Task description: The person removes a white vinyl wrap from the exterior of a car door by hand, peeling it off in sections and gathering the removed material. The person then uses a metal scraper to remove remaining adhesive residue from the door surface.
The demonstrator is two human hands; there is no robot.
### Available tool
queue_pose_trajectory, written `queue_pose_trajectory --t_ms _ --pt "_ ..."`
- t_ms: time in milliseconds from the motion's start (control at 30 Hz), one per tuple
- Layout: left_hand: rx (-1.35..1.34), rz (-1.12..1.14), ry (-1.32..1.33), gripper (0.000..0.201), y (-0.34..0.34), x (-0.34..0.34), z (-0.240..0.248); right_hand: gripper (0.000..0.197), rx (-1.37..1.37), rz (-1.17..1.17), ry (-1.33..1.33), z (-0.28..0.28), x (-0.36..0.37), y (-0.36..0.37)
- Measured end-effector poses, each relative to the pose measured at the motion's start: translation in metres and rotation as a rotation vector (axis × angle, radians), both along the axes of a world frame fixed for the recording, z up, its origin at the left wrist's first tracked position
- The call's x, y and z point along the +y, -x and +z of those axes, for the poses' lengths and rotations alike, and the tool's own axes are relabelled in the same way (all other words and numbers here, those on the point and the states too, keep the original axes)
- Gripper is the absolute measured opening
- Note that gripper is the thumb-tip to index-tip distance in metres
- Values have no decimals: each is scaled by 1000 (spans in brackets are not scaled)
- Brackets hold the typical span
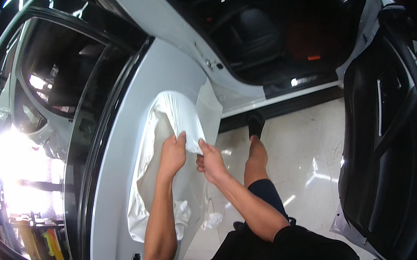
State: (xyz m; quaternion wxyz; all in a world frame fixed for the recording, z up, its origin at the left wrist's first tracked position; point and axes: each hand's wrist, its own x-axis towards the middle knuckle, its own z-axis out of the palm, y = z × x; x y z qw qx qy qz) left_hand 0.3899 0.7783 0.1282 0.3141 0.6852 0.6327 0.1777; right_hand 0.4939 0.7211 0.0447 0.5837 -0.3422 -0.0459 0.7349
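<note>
My left hand (173, 154) is closed, thumb up, on the edge of a glossy white film (185, 115). Close to its right, my right hand (211, 162) pinches the same film. Between and beyond my hands the film is stretched taut, with fine creases fanning toward the left one. Its far part lies against the pale car door (162, 66). A loose, wrinkled strip of it runs down the left side and bunches near my left forearm. Inside this loop a matte, greyish-white surface shows; I cannot tell whether it is backing or bare panel.
Left of the panel is a dark side window (56, 83) with bright reflections. Ahead, the front doorway shows a black seat (256, 33). An open front door (385, 138) stands at the right. A crumpled white scrap (212, 221) is near my legs, above the shiny tiled floor (314, 141).
</note>
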Motion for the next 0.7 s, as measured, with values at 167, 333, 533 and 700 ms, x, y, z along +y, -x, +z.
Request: queue_pose_trajectory --t_ms 167,333,533,700 --pt "177 -86 -125 46 -29 32 12 33 1 -5 -34 -8 34 -20" --pt "262 -215 -79 47 -54 65 22 40 -81 -228 -373 -70 69 -54" --pt "-52 -62 353 52 -83 81 44 93 -1635 -511 -741 -86 135 -55" --pt "353 -291 296 59 -87 70 123 56 -269 -515 -806 -62 189 -7"
